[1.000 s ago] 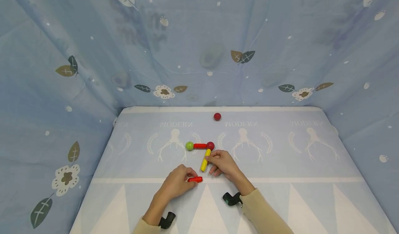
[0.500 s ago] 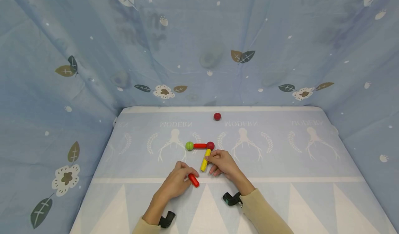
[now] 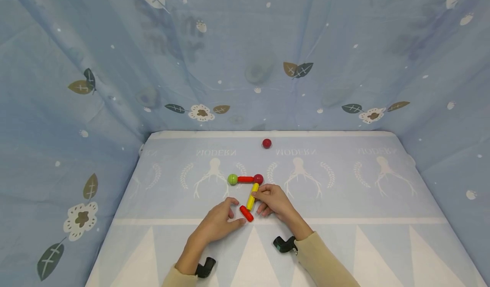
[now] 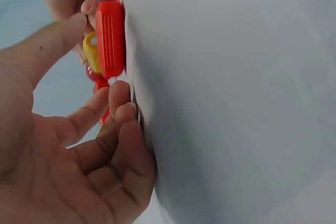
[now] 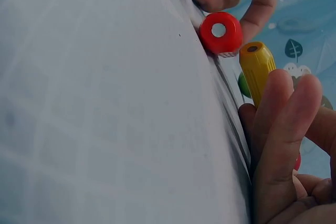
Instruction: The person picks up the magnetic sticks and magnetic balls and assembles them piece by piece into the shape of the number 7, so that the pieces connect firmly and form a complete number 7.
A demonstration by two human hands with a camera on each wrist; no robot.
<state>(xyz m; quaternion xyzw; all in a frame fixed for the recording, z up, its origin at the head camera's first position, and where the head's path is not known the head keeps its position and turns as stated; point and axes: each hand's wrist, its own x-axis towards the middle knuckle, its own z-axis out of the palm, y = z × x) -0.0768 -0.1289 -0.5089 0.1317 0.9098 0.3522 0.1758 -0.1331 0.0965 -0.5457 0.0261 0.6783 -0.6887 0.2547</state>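
Beside the left hand (image 3: 218, 222) lies a red rod (image 3: 246, 214), at the right hand (image 3: 274, 201) a yellow rod (image 3: 251, 202). Beyond both hands come a lime-green ball (image 3: 232, 179), a second red rod (image 3: 245, 179) and a crimson ball (image 3: 258, 179), then a dark-red ball (image 3: 266, 143). The sleeves (image 3: 325, 259) are beige. Beneath the hands, the pale-blue cloth (image 3: 340, 202) bears white triangles and antlers; the curtain (image 3: 237, 44) beyond is blue with flowers and leaves.

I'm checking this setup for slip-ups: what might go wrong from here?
The loose red rod sits ungripped beside the left hand, so it might roll away. It also lies close to the yellow rod the right hand pinches; a bump could knock that askew. The lone red ball is round and unheld, so it may roll if jolted.
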